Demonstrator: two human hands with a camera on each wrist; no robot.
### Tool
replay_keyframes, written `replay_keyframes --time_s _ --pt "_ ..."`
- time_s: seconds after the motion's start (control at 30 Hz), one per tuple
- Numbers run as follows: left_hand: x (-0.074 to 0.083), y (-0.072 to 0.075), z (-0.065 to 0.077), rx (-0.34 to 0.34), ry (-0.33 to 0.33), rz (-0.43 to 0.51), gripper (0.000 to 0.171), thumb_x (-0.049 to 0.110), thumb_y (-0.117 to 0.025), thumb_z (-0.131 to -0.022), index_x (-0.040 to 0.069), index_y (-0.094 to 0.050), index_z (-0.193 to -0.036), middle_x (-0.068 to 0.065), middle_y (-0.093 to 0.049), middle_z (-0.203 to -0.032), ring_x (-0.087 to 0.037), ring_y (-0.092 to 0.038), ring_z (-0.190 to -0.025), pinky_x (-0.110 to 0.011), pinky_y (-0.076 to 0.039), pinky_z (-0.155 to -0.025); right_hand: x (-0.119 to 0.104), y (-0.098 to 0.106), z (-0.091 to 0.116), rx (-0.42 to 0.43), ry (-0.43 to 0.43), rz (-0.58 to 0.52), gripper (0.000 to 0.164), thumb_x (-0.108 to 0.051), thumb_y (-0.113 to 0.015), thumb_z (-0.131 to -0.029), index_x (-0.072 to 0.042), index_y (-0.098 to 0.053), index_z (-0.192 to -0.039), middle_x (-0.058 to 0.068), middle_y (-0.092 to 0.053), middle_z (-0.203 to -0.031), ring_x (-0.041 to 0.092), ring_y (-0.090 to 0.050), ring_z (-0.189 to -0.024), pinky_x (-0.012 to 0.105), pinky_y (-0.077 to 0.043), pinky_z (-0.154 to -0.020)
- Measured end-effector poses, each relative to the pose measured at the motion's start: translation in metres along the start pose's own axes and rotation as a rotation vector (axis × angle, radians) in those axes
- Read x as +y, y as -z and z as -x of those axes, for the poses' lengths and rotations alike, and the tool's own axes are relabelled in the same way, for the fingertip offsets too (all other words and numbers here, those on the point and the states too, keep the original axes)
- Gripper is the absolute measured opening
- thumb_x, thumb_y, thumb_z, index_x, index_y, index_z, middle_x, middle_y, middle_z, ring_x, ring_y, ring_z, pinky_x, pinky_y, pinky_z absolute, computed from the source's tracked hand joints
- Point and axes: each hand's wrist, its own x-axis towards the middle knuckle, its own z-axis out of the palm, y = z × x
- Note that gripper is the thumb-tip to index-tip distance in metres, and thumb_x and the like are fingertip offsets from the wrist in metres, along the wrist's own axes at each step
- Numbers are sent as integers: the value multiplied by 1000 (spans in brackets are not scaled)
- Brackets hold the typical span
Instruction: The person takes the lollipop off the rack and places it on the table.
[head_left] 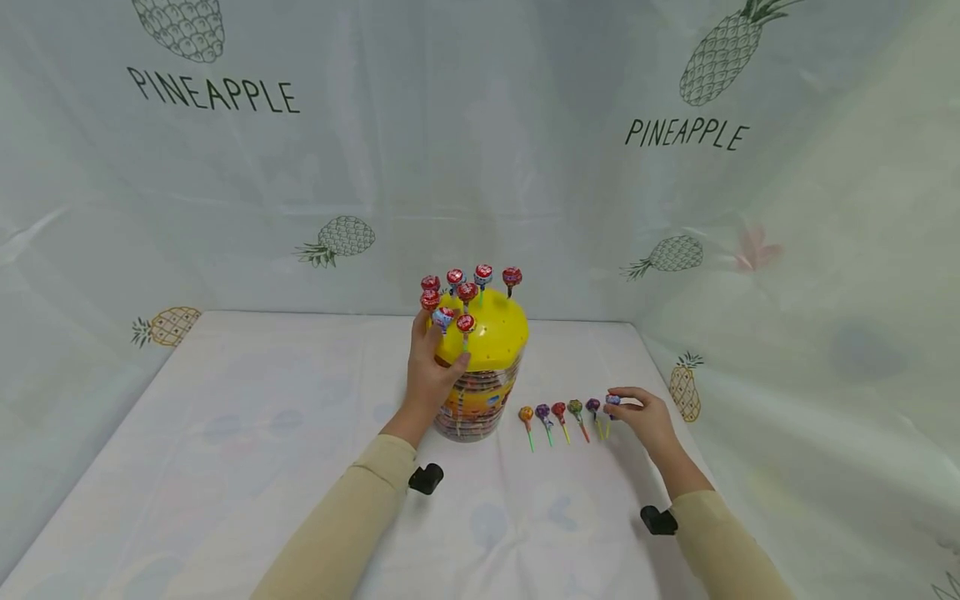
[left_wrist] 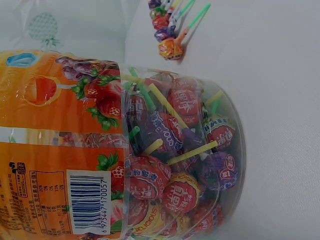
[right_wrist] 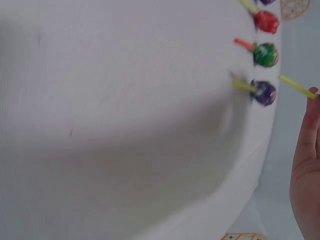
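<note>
A clear jar (head_left: 487,398) of lollipops with a yellow lid (head_left: 498,332) stands on the table. Several wrapped lollipops (head_left: 512,277) stick up out of the lid. My left hand (head_left: 429,383) grips the lid's left side, thumb at the front and fingers partly hidden behind candies. On the right, my right hand (head_left: 651,423) pinches a purple-blue lollipop (head_left: 612,401) by its wrapped head; its yellow stick (right_wrist: 297,86) points away from the fingertips. Beside that hand lies a row of several lollipops, from an orange one (head_left: 527,414) to a dark purple one (head_left: 593,406).
A white cloth covers the table (head_left: 300,400), and a pineapple-print curtain (head_left: 480,150) hangs behind and to the right. The jar's orange label (left_wrist: 50,130) and the lollipops inside (left_wrist: 170,165) show through its side. Dark wrist cameras (head_left: 426,478) sit at both cuffs.
</note>
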Motion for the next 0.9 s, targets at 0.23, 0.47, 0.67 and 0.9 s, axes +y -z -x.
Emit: replay_keyframes --time_s 0.23,0.47,0.67,0.9 --pt "1 2 0 -2 18 -15 83 74 -50 -84 8 -50 -135 -9 -21 -154 -30 -41 -127 -45 -45 -101 17 11 -16 -2 9 83 43 -7 -67 -91 5 -57 -131 24 -63 -120 7 -67 -87 24 -52 -77" --pt "3 2 -1 -9 15 -20 81 71 -51 -85 8 -49 -136 -10 -21 -153 -30 -41 -128 -44 -45 -102 32 15 -31 9 -34 145 43 -8 -71 -88 3 -60 -128 23 -57 -128 11 -63 -91 19 -52 -74" --pt "2 1 -1 -6 8 -33 82 72 -50 -85 7 -49 -135 -10 -22 -153 -31 -40 -128 -46 -44 -102 40 11 -40 10 -47 191 40 -3 -72 -86 6 -61 -123 25 -58 -123 22 -61 -93 24 -54 -69" --pt "1 0 -1 2 7 -50 82 74 -48 -84 7 -51 -133 -11 -23 -153 -30 -40 -129 -45 -46 -100 41 5 -43 24 -63 259 37 -3 -70 -87 4 -62 -123 22 -61 -115 27 -60 -93 27 -53 -68"
